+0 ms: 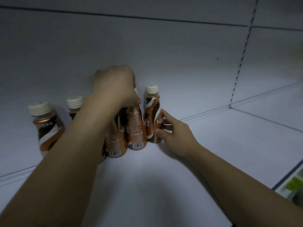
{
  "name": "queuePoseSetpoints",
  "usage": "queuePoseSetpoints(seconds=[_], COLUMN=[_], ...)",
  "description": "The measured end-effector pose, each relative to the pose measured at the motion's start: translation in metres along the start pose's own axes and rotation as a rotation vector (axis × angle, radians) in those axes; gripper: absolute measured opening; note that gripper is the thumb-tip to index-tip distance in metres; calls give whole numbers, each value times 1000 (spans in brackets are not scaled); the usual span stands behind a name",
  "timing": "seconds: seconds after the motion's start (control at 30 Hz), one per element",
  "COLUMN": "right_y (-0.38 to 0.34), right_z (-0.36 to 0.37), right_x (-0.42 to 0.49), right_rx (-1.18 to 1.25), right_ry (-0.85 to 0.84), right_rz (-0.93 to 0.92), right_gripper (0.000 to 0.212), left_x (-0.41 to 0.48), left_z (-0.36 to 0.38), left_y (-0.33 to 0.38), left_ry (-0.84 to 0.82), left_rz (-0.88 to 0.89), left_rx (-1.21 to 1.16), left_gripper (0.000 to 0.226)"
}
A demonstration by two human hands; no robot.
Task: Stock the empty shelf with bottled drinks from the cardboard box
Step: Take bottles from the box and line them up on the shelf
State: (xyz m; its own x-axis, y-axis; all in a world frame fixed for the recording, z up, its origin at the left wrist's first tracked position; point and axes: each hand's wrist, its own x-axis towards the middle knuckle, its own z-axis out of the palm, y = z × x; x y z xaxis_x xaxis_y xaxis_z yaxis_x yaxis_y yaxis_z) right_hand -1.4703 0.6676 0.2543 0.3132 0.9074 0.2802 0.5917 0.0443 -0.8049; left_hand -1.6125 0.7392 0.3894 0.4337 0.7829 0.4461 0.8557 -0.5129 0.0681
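Several brown coffee bottles with cream caps stand on the white shelf (164, 169) near its back wall. My left hand (116, 86) reaches over the middle and grips the tops of two bottles (136, 128) standing side by side. My right hand (173, 131) holds the lower side of the rightmost bottle (152, 115), with its fingers on the label. Two more bottles stand further left, one at the far left (45, 125) and one partly hidden behind my left forearm (74, 105). The cardboard box is out of view.
A slotted upright (242, 54) divides the back wall at the right, with another white shelf bay (270, 108) beyond it. Green packaged goods (293, 185) show below the shelf's front edge at the lower right.
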Motion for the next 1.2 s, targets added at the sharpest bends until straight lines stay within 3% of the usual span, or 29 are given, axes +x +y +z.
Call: queuePoseSetpoints(seconds=[0.2,0.37,0.47,0.63,0.77,1.0,1.2], right_y=[0,-16,-29,-30,-4,78,161], right_z=[2,-5,-17,-59,-125,-228,-266], right_x=[-1,-10,-15,-39,-76,-207,-352], right_rx=[8,16,-49,-244,-421,-553,-516], right_ry=[-47,-17,59,171,314,547,691], right_rz=[23,39,23,-40,-1,329,801], right_gripper=[62,79,82,95,83,80,82], left_x=[-4,-17,-30,-50,-60,-101,-189], left_z=[6,-1,-5,-8,5,47,115], left_y=[5,11,23,56,99,248,388], left_ry=[46,-7,84,107,-87,-320,-528], left_rz=[21,22,120,330,501,832,1108], left_rx=[142,188,174,29,-290,-444,-471], left_gripper=[33,53,53,54,60,66,66])
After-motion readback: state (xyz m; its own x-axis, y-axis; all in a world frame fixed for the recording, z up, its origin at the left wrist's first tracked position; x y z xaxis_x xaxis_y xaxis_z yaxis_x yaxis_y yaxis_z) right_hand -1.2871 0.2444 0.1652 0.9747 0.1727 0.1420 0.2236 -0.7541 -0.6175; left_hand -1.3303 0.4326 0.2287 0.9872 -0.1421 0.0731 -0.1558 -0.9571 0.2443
